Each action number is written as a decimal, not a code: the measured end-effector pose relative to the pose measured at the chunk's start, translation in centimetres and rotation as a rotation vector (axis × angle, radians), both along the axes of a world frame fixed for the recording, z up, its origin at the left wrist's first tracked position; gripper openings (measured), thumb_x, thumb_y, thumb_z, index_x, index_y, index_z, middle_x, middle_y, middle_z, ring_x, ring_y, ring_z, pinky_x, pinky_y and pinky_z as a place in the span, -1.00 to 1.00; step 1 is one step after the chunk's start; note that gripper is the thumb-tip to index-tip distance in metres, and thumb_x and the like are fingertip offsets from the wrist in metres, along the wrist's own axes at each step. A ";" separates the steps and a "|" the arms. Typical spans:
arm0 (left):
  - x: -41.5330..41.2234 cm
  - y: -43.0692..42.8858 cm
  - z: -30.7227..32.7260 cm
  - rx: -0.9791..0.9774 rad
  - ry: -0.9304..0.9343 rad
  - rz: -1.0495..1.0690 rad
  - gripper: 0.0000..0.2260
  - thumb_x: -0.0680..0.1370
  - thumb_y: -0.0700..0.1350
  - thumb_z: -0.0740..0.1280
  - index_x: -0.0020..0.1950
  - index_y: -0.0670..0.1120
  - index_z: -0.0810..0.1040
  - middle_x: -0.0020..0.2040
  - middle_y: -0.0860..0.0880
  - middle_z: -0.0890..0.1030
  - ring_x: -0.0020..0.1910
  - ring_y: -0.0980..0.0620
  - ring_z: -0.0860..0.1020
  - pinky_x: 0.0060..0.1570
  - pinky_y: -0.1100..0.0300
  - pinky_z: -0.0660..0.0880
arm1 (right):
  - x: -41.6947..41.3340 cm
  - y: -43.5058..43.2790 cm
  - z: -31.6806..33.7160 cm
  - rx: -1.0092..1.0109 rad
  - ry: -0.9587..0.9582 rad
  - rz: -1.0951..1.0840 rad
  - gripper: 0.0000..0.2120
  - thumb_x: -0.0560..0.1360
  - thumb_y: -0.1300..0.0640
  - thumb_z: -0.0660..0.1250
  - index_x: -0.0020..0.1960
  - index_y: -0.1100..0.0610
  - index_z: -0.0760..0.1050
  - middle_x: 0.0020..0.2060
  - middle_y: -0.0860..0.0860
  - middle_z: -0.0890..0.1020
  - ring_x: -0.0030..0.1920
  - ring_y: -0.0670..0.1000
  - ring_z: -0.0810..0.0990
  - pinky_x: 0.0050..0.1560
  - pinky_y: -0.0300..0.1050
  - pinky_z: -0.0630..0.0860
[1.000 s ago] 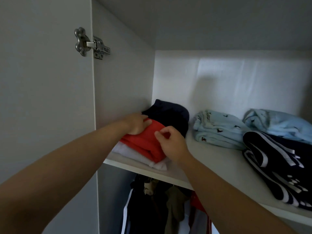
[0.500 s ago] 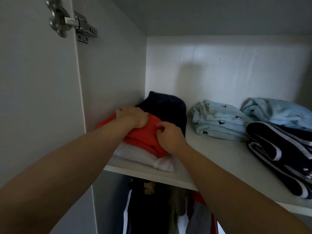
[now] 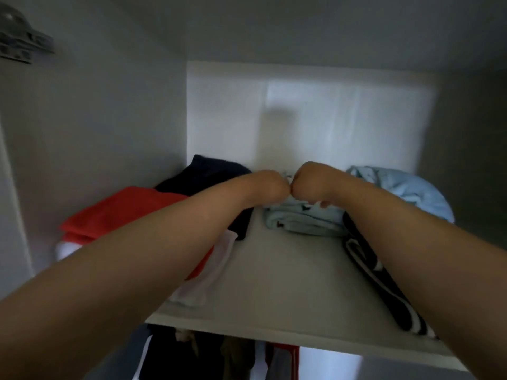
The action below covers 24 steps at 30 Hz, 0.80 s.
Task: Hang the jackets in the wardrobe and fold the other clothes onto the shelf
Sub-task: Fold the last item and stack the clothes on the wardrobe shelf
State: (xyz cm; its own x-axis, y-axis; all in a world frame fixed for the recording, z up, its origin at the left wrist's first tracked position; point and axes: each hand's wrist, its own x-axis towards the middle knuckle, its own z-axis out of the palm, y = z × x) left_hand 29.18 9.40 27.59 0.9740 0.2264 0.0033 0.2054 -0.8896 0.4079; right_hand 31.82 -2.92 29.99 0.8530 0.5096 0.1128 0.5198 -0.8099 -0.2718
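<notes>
On the white shelf (image 3: 288, 283) lies a folded light blue garment (image 3: 299, 219) with small dark prints. My left hand (image 3: 270, 187) and my right hand (image 3: 315, 182) sit knuckle to knuckle on its far top edge. Their fingers curl down out of sight into the cloth, and the right thumb presses its top. At the left, a red garment (image 3: 123, 212) lies on a white one (image 3: 211, 272), with a dark navy garment (image 3: 214, 174) behind them. My left forearm crosses over that stack.
A second light blue garment (image 3: 411, 193) is bunched at the back right. A dark striped garment (image 3: 384, 286) lies along the right under my right forearm. Several clothes (image 3: 205, 357) hang below the shelf. A door hinge (image 3: 22, 45) sits at the upper left.
Both hands let go of the red garment and moved right onto the light blue folded garment. The view tilted up and closer to the shelf.
</notes>
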 end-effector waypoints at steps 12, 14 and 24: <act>9.9 -17.2 -1.3 0.069 -0.215 -0.485 -0.65 0.72 0.03 0.11 0.39 -0.08 0.52 0.37 -0.14 0.54 0.31 -0.10 0.49 0.25 0.16 0.37 | 2.5 -20.8 -1.9 -0.373 -0.002 -0.470 -0.66 0.64 0.12 0.24 0.34 0.26 0.51 0.31 0.19 0.56 0.28 0.14 0.55 0.04 -0.20 0.36; 10.7 -18.1 -1.8 0.064 -0.210 -0.564 -0.64 0.71 0.10 0.12 0.41 0.01 0.52 0.39 -0.07 0.54 0.33 -0.05 0.49 0.31 0.14 0.34 | 2.0 -21.7 -3.7 -0.292 0.019 -0.438 -0.61 0.69 0.03 0.16 0.41 0.21 0.47 0.37 0.19 0.52 0.34 0.14 0.50 0.14 -0.18 0.36; 9.1 -18.7 -5.3 0.522 0.183 -0.782 -0.53 0.73 0.09 0.01 0.60 -0.08 0.22 0.54 -0.13 0.34 0.44 -0.13 0.37 0.23 0.19 0.21 | -0.1 -22.9 -8.9 -0.134 0.084 -0.295 -0.54 0.70 -0.15 -0.03 0.21 0.03 0.57 0.18 0.06 0.62 -0.01 -0.06 0.50 -0.01 -0.13 0.33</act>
